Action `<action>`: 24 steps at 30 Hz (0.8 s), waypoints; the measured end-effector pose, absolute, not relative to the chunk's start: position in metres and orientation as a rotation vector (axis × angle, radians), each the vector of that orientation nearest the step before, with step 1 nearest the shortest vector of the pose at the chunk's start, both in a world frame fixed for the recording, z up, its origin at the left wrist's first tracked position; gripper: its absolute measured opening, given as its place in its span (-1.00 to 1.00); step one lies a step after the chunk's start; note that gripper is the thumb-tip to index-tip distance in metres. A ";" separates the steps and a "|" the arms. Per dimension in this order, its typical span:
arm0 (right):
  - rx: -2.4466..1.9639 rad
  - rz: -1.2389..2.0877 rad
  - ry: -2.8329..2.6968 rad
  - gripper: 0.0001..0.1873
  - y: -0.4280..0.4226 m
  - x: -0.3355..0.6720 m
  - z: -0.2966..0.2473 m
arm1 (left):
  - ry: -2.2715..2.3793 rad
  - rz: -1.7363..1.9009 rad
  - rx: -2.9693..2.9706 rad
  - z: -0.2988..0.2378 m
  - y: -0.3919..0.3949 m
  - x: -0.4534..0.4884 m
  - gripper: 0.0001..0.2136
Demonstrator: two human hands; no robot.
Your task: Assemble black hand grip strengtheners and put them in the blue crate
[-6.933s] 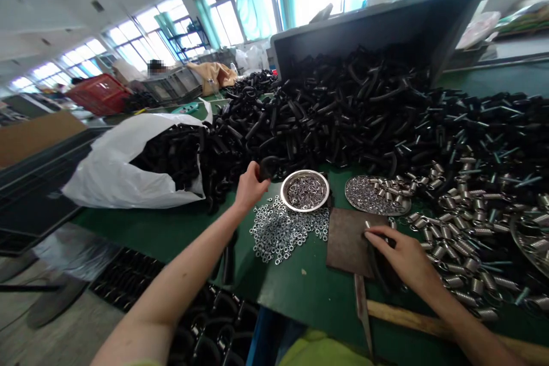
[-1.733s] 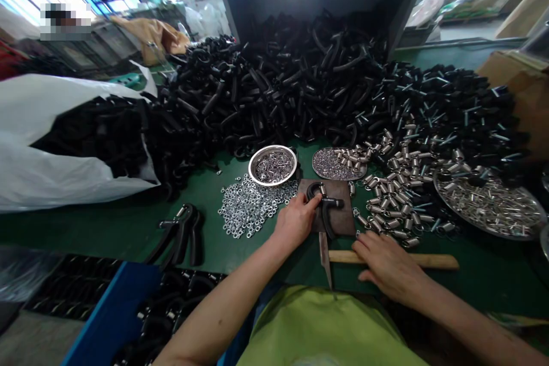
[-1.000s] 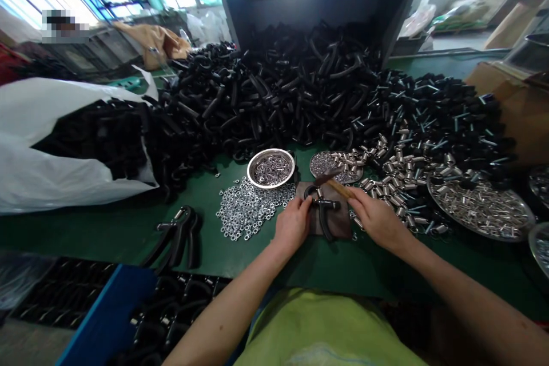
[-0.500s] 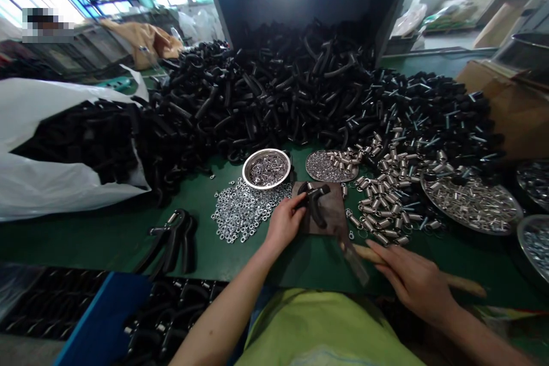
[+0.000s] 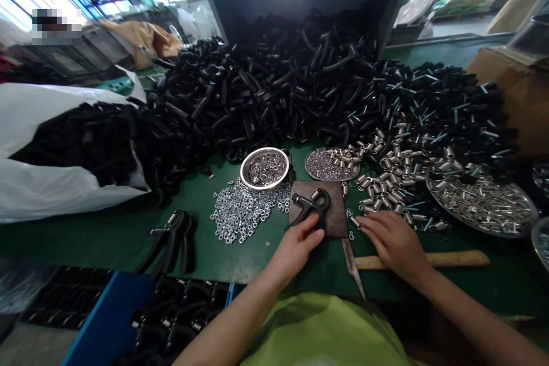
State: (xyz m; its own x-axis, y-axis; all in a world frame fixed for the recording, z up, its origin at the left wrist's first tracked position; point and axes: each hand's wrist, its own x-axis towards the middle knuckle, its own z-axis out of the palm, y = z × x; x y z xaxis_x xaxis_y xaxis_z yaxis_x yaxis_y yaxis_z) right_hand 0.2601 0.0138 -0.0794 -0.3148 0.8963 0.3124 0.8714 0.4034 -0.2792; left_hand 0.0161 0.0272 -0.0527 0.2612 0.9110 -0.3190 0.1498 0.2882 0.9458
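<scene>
A black hand grip strengthener (image 5: 322, 206) with a small spring near its top lies on a square metal block (image 5: 337, 200). My left hand (image 5: 298, 243) is closed on one of its handles, thumb and fingers pinching it against the block. To the right, my right hand (image 5: 394, 240) has its fingertips together at the end of a small coil spring (image 5: 353, 219) beside the block. Below that hand a hammer's wooden handle (image 5: 458, 259) lies on the green table. Its metal head (image 5: 352, 269) points toward me by the block's lower corner.
A steel bowl (image 5: 265, 168) of small parts stands behind loose nuts (image 5: 240, 211). A tray (image 5: 321, 164), scattered springs (image 5: 384, 189) and a pin dish (image 5: 484, 206) lie right. Black handles (image 5: 266, 91) are heaped behind. Finished-looking grips (image 5: 175, 240) sit left, above a blue crate (image 5: 96, 320).
My right hand has let go of the hammer and moved up and left to the springs. The grip strengthener has been turned on the block, and my left hand now holds it lower.
</scene>
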 end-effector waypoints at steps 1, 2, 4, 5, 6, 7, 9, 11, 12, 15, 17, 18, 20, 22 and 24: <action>-1.505 0.096 -2.216 -0.70 0.032 0.253 -0.075 | 1.213 0.681 1.308 -0.048 0.030 0.013 -0.67; -1.506 0.105 -2.196 -0.69 0.051 0.246 -0.071 | 1.222 0.663 1.441 -0.044 0.036 0.010 -0.70; -1.556 0.102 -2.221 -0.70 0.090 0.234 -0.064 | 1.265 0.682 1.686 -0.039 0.057 0.007 -0.75; -1.625 0.090 -2.260 -0.71 0.110 0.229 -0.063 | 1.306 0.702 1.796 -0.039 0.071 0.008 -0.78; -1.698 0.071 -2.299 -0.72 0.128 0.224 -0.062 | 1.357 0.712 1.900 -0.040 0.087 0.010 -0.80; -1.732 0.062 -2.314 -0.74 0.145 0.219 -0.062 | 1.414 0.709 1.996 -0.042 0.105 0.014 -0.81; -1.779 0.057 -2.341 -0.78 0.171 0.211 -0.065 | 1.506 0.651 2.176 -0.051 0.141 0.025 -0.83; -1.804 0.070 -2.354 -0.81 0.188 0.205 -0.069 | 1.564 0.555 2.317 -0.061 0.173 0.037 -0.83; -1.817 0.080 -2.357 -0.83 0.193 0.202 -0.071 | 1.584 0.508 2.357 -0.067 0.186 0.043 -0.83; -1.848 0.129 -2.336 -0.85 0.199 0.199 -0.076 | 1.597 0.443 2.371 -0.080 0.212 0.056 -0.85; -1.856 0.172 -2.295 -0.86 0.200 0.200 -0.078 | 1.594 0.438 2.349 -0.086 0.219 0.060 -0.89; -1.858 0.197 -2.266 -0.87 0.200 0.201 -0.079 | 1.594 0.438 2.335 -0.088 0.220 0.061 -0.90; -1.864 0.253 -2.188 -0.89 0.200 0.206 -0.079 | 1.600 0.447 2.299 -0.091 0.221 0.062 -0.89; -1.875 0.317 -2.089 -0.88 0.201 0.211 -0.080 | 1.607 0.467 2.251 -0.092 0.221 0.062 -0.90; -1.866 0.400 -1.992 -0.86 0.201 0.216 -0.080 | 1.610 0.504 2.193 -0.091 0.222 0.062 -0.90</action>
